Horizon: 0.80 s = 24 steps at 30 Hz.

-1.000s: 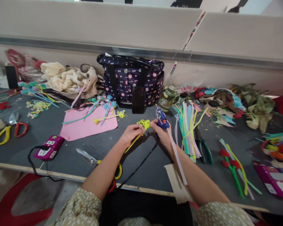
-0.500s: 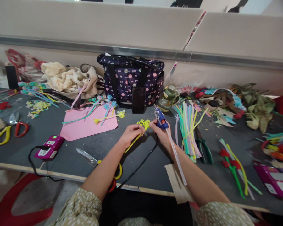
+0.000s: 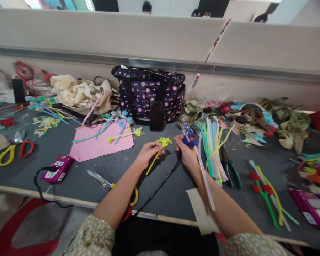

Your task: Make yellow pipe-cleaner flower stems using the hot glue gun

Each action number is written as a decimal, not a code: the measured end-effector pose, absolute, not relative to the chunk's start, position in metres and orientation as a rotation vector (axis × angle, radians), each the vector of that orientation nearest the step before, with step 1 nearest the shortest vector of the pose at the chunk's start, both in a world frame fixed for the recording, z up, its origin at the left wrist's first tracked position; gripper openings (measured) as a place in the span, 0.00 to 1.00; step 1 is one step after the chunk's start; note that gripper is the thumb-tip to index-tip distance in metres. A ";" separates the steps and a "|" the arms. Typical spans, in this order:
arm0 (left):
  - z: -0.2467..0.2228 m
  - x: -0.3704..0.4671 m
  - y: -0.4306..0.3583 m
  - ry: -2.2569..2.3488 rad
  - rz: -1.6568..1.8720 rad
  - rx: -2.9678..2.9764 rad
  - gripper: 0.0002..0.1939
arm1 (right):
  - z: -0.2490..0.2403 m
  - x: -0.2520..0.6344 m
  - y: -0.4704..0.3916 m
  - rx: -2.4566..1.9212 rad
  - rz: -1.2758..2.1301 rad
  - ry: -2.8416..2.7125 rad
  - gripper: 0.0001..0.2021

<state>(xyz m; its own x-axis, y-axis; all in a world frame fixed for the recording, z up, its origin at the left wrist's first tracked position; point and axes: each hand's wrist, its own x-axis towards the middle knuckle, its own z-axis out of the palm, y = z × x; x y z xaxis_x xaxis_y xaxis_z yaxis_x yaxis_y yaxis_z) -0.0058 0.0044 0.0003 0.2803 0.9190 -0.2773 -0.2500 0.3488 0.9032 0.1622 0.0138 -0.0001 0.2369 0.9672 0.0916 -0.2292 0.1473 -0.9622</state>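
My left hand (image 3: pixel 148 153) pinches a yellow pipe cleaner stem (image 3: pixel 152 164), with a frilly yellow flower head (image 3: pixel 164 142) at its upper end. In my right hand (image 3: pixel 186 149) is a blue glue gun (image 3: pixel 189 138), with a long clear glue stick (image 3: pixel 204 179) sticking out of its back toward me. The gun's nozzle points away, and a gap lies between the right fingers and the yellow flower. A black cord (image 3: pixel 160 188) runs from the gun toward the table's front edge. Under my left forearm lie scissors (image 3: pixel 100 179) with yellow and red handles, partly hidden.
Pink paper (image 3: pixel 96 151) carries several pipe cleaner flowers. Behind are a dark patterned bag (image 3: pixel 138 92), a phone (image 3: pixel 157 116) and a glass jar (image 3: pixel 190 113). At right lie a pipe cleaner bundle (image 3: pixel 212 153), green-handled pliers (image 3: pixel 233 170) and red flowers (image 3: pixel 266 186). A purple power strip (image 3: pixel 59 169) sits left.
My right hand, with the glue gun, has moved right, away from the yellow flower, and its fingers no longer touch it. The left hand still holds the stem. The view has shifted slightly.
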 end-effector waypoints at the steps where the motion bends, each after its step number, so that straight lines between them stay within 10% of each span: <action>1: 0.000 -0.006 0.005 0.955 0.942 0.860 0.13 | 0.000 0.162 0.014 -1.024 1.073 -0.903 0.13; 24: -0.008 -0.014 0.013 0.831 1.183 0.638 0.16 | 0.014 0.158 -0.009 -1.096 1.180 -1.380 0.16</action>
